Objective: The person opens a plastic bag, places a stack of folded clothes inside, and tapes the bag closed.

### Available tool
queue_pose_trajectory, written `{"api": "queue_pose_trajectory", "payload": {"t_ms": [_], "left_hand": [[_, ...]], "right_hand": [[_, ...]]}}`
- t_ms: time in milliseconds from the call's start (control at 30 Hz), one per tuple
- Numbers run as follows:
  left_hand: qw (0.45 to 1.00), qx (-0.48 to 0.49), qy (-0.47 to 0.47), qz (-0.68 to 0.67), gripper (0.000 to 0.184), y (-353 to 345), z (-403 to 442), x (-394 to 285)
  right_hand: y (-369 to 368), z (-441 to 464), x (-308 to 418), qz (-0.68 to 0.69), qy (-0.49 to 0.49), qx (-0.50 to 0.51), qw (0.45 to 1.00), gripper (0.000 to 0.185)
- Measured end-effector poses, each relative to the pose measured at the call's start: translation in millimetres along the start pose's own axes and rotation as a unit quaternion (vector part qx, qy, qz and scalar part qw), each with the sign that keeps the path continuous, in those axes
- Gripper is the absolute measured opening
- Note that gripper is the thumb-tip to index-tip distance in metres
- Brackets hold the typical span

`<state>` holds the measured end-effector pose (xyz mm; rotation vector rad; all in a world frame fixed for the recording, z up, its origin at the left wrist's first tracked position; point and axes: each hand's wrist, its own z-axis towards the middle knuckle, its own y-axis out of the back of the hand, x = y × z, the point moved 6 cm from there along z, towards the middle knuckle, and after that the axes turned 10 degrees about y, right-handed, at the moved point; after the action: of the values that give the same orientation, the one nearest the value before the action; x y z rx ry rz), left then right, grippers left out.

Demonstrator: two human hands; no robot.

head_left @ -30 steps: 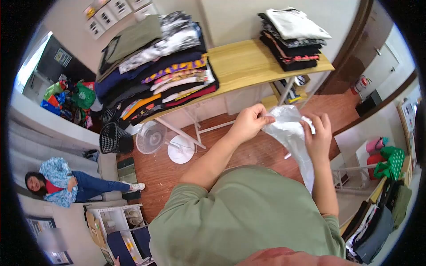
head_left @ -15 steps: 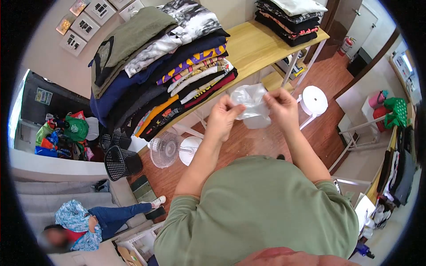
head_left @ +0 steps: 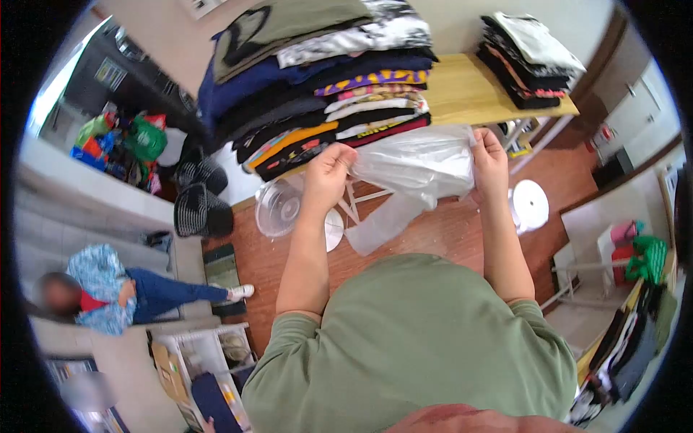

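A clear plastic bag [head_left: 415,162] is stretched sideways between my two hands, in front of the wooden table. My left hand [head_left: 330,173] pinches its left end, fingers closed. The right end is gripped by my right hand [head_left: 489,162], also closed. A loose part of the plastic hangs down toward the floor below the left side. Just beyond the bag, a tall stack of folded clothes [head_left: 325,94] rests on the table [head_left: 462,86]. A smaller folded stack [head_left: 527,61] lies farther right.
A fan [head_left: 280,208] and black baskets [head_left: 202,211] stand on the floor at the left. A person [head_left: 137,289] sits on a grey sofa at the far left. A white round base [head_left: 529,206] is right of my right hand. More clothes [head_left: 628,346] are at the lower right.
The plastic bag was bunched between close hands half a second ago; now my hands are farther apart and it is spread wide. The view has turned, shifting the table and stacks rightward.
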<state>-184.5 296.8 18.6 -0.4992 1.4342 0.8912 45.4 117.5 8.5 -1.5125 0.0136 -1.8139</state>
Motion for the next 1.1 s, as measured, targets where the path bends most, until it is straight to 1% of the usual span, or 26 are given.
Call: {"api": "queue_pose_trajectory", "payload": {"t_ms": [33, 100, 133, 167, 200, 233, 267, 300, 367, 400, 500, 533, 567, 600, 633, 667, 700, 767, 800, 833, 900, 933, 1033, 1100], "left_hand": [[0.998, -0.036, -0.001, 0.055, 0.016, 16, -3, 3], [0.991, -0.088, -0.062, -0.076, 0.028, 27, -20, -1], [0.991, -0.087, -0.105, 0.002, 0.038, 23, -28, -5], [0.983, -0.084, -0.142, 0.081, 0.048, 14, -40, -7], [0.985, -0.036, -0.105, 0.135, 0.046, -14, -60, -22], [0.994, 0.004, -0.021, 0.103, 0.04, -27, -68, -13], [0.995, 0.044, 0.062, 0.066, 0.035, -39, -76, -3], [0.986, 0.083, 0.141, 0.027, 0.03, -46, -84, 6], [0.989, 0.005, 0.14, -0.043, 0.02, -31, -96, 19], [0.987, -0.032, 0.139, -0.078, 0.016, -22, -103, 26], [0.97, -0.146, 0.177, -0.081, 0.011, 0, -135, 37], [0.951, -0.179, 0.19, -0.167, 0.009, 6, -145, 47], [0.934, -0.194, 0.188, -0.235, 0.009, 3, -151, 51], [0.912, -0.208, 0.186, -0.302, 0.01, -1, -159, 50], [0.885, -0.22, 0.185, -0.366, 0.01, -4, -166, 51], [0.878, -0.233, 0.209, -0.362, 0.01, -9, -169, 59], [0.872, -0.223, 0.212, -0.38, 0.01, -13, -170, 60], [0.86, -0.198, 0.216, -0.417, 0.011, -14, -171, 59], [0.842, -0.206, 0.197, -0.458, 0.01, -10, -174, 60], [0.842, -0.213, 0.177, -0.464, 0.01, -4, -176, 62], [0.842, -0.22, 0.137, -0.472, 0.008, 12, -180, 65], [0.836, -0.194, 0.129, -0.497, 0.006, 18, -181, 60], [0.809, -0.267, 0.121, -0.511, 0.006, 45, -186, 39], [0.825, -0.326, 0.065, -0.458, 0.01, 89, -203, 61]], "right_hand": [[-7, -1, 2, -0.047, 0.002, 0.048, 0.998, 0.02], [-18, -3, 4, -0.14, 0.015, 0.144, 0.98, 0.019], [-26, -7, 5, -0.185, 0.019, 0.183, 0.965, 0.017], [-43, -15, 10, -0.202, 0.044, 0.26, 0.943, 0.017], [-61, -29, 15, -0.217, 0.069, 0.335, 0.914, 0.017], [-75, -40, 21, -0.229, 0.094, 0.406, 0.88, 0.018], [-84, -41, 24, -0.227, 0.096, 0.44, 0.863, 0.014], [-87, -35, 25, -0.259, 0.09, 0.427, 0.862, 0.013], [-96, -19, 21, -0.322, 0.08, 0.395, 0.857, 0.013], [-96, -13, 5, -0.306, 0.05, 0.381, 0.871, 0.018], [-110, -24, -4, -0.179, 0.243, 0.335, 0.892, 0.019], [-117, -43, 22, -0.22, 0.357, 0.353, 0.836, 0.019], [-116, -61, 23, -0.187, 0.344, 0.395, 0.831, 0.012], [-114, -82, 15, -0.14, 0.298, 0.43, 0.841, 0.014], [-116, -107, 4, -0.134, 0.169, 0.495, 0.842, 0.018], [-121, -126, -6, -0.142, 0.112, 0.542, 0.82, 0.018], [-122, -144, -16, -0.151, 0.053, 0.586, 0.794, 0.019], [-116, -155, -45, -0.128, -0.039, 0.576, 0.806, 0.021], [-118, -155, -54, -0.118, -0.08, 0.569, 0.81, 0.022], [-120, -149, -55, -0.104, -0.104, 0.544, 0.826, 0.018], [-123, -139, -65, -0.114, -0.131, 0.51, 0.843, 0.016], [-128, -133, -64, -0.109, -0.057, 0.508, 0.852, 0.012], [-132, -117, -75, 0.003, -0.133, 0.361, 0.923, 0.008], [-129, -97, -93, 0.144, -0.19, 0.225, 0.945, 0.007]]}}
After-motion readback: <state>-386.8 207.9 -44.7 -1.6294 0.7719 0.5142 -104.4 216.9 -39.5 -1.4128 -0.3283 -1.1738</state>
